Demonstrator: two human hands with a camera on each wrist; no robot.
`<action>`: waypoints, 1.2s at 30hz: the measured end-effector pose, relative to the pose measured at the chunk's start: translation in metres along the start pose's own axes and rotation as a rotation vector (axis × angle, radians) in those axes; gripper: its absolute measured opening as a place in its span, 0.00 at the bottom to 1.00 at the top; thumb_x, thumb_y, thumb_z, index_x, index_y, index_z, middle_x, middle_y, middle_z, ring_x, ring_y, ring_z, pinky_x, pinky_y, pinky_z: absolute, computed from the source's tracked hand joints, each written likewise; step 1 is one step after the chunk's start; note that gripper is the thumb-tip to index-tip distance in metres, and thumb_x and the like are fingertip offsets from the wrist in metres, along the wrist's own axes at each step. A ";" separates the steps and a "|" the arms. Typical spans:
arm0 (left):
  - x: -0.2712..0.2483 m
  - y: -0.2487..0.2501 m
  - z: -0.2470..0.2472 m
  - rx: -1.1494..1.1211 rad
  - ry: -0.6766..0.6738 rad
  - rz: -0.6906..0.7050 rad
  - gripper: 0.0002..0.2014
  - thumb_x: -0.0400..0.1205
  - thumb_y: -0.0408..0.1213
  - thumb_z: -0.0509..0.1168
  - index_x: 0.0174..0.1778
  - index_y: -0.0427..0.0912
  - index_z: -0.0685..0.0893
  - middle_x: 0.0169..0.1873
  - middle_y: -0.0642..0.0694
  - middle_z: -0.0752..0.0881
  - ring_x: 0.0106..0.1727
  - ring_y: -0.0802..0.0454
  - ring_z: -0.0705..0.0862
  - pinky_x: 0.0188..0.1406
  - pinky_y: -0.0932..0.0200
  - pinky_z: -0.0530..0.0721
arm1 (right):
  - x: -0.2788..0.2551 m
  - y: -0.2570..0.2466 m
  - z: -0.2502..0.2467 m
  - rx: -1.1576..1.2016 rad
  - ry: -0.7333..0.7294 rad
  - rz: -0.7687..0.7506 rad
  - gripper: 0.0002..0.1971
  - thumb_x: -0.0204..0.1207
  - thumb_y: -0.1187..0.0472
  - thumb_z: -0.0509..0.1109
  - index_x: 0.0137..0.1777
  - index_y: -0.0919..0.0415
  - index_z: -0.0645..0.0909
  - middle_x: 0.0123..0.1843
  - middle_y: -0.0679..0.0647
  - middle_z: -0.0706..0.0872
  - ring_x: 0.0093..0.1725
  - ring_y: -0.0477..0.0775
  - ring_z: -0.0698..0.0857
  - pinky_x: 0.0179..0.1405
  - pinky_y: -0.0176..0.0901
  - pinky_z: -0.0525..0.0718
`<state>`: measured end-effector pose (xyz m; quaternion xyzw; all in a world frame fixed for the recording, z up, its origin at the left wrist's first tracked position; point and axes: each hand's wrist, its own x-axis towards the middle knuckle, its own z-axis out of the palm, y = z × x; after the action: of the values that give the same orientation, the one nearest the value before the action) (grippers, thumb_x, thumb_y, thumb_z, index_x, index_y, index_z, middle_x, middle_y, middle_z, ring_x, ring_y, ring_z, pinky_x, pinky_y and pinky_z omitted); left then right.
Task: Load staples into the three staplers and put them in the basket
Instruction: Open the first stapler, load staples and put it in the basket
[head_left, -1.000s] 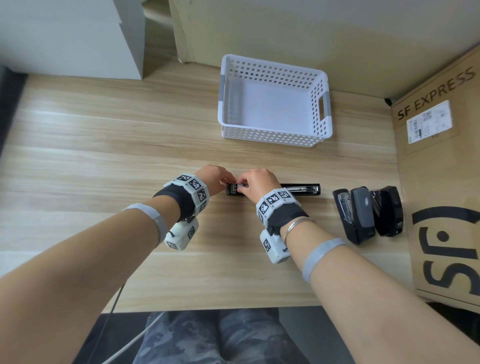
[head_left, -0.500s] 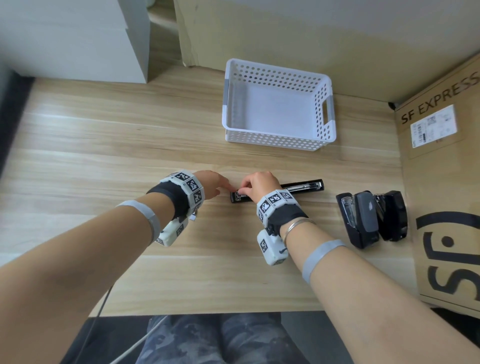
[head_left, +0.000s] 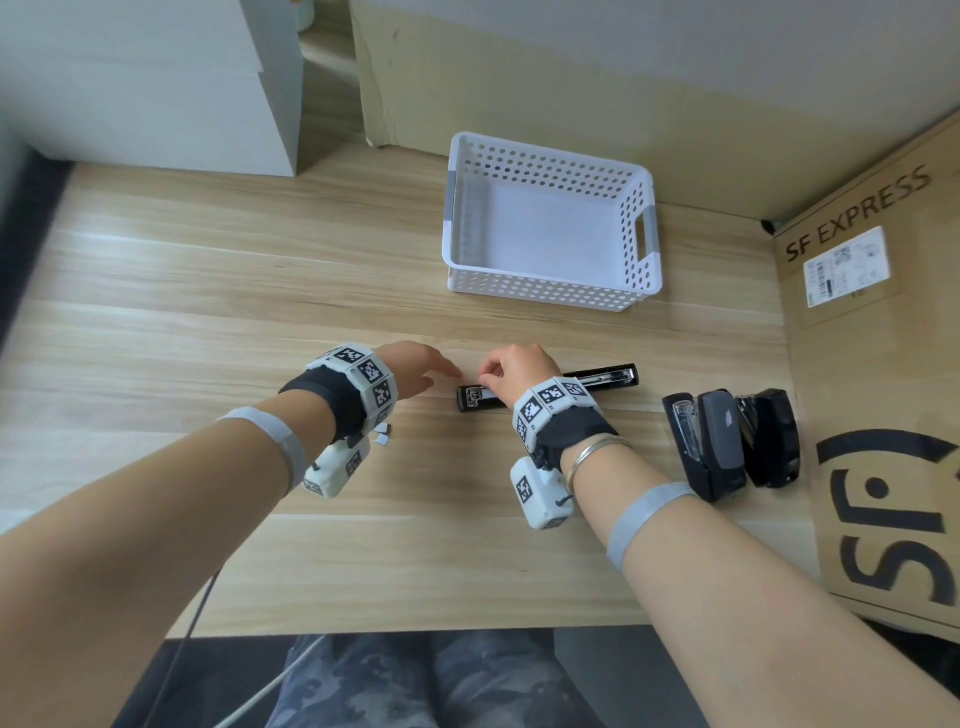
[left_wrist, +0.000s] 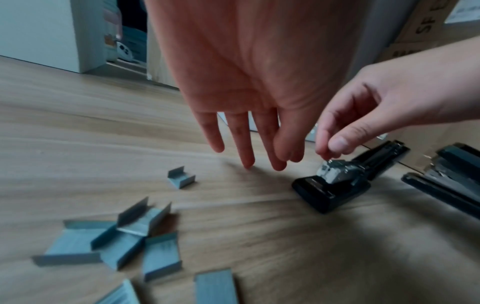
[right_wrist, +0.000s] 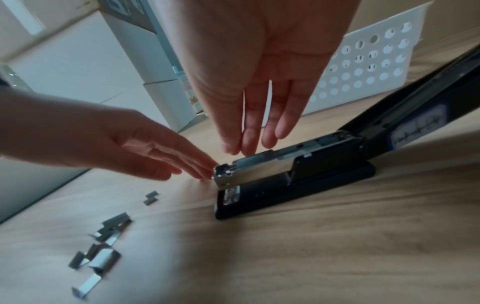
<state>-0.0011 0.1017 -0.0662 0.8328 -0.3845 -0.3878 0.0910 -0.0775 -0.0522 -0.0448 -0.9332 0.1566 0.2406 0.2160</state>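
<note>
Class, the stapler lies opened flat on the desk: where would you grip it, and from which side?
Probably pinch the opened stapler across its narrow black base, from above, behind the metal staple channel. It lies flat and long on the desk, so both long sides are reachable.

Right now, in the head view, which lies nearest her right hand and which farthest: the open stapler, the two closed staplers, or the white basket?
1. Open stapler, under the right hand.
2. Closed staplers, off to its right.
3. White basket, farther back on the table.

White basket (head_left: 550, 291), black staplers (head_left: 727, 452), grey staples (left_wrist: 145, 242)
</note>
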 end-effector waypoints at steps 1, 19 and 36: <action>-0.004 -0.002 -0.003 -0.045 0.061 -0.014 0.22 0.81 0.26 0.54 0.70 0.48 0.75 0.70 0.47 0.79 0.69 0.47 0.77 0.71 0.55 0.72 | -0.001 -0.002 0.000 0.000 0.005 -0.004 0.08 0.79 0.58 0.67 0.50 0.54 0.88 0.49 0.52 0.92 0.50 0.54 0.88 0.46 0.39 0.83; -0.043 -0.060 0.022 -0.138 0.048 -0.187 0.26 0.75 0.21 0.58 0.64 0.51 0.78 0.58 0.43 0.74 0.49 0.45 0.78 0.55 0.53 0.80 | -0.003 -0.010 0.010 -0.016 0.025 -0.031 0.09 0.81 0.59 0.64 0.51 0.55 0.88 0.52 0.54 0.90 0.51 0.57 0.87 0.44 0.40 0.81; -0.029 -0.043 0.018 -0.367 0.248 -0.193 0.20 0.76 0.22 0.63 0.62 0.43 0.78 0.47 0.45 0.83 0.44 0.49 0.84 0.50 0.57 0.82 | -0.002 -0.003 0.008 -0.014 0.041 -0.017 0.09 0.81 0.59 0.65 0.49 0.55 0.88 0.51 0.53 0.90 0.50 0.56 0.87 0.41 0.39 0.79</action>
<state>-0.0008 0.1544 -0.0808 0.8764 -0.2120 -0.3530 0.2496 -0.0808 -0.0449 -0.0494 -0.9408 0.1513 0.2207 0.2083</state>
